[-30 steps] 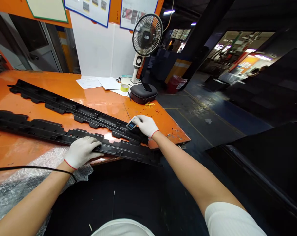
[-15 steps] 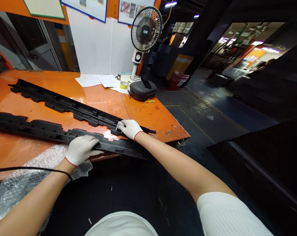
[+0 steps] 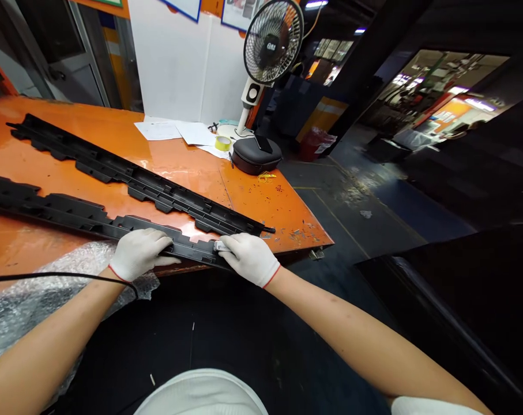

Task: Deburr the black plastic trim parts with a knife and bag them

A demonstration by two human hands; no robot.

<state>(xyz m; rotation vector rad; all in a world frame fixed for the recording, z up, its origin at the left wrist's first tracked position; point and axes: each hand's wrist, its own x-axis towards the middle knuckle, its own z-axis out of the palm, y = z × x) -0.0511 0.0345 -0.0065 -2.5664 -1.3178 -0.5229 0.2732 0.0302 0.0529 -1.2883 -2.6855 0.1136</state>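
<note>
Two long black plastic trim strips lie on the orange table (image 3: 261,202). The near strip (image 3: 62,216) runs along the front edge; the far strip (image 3: 127,178) lies diagonally behind it. My left hand (image 3: 138,253), in a white glove, presses down on the near strip, fingers curled over its edge. My right hand (image 3: 248,257), also gloved, is closed over the near strip's right end, pinching a small light-coloured piece (image 3: 221,246) against it. What that piece is I cannot make out.
Bubble wrap (image 3: 36,294) hangs over the table's front left, with a black cable (image 3: 49,276) across it. At the back stand a desk fan (image 3: 272,43), a black case (image 3: 256,155), a tape roll (image 3: 222,143) and papers (image 3: 175,131). Dark floor lies to the right.
My right hand left the far strip, carrying the small piece, and came down to the near strip's right end. My left hand stayed on the near strip. The view tilted slightly down.
</note>
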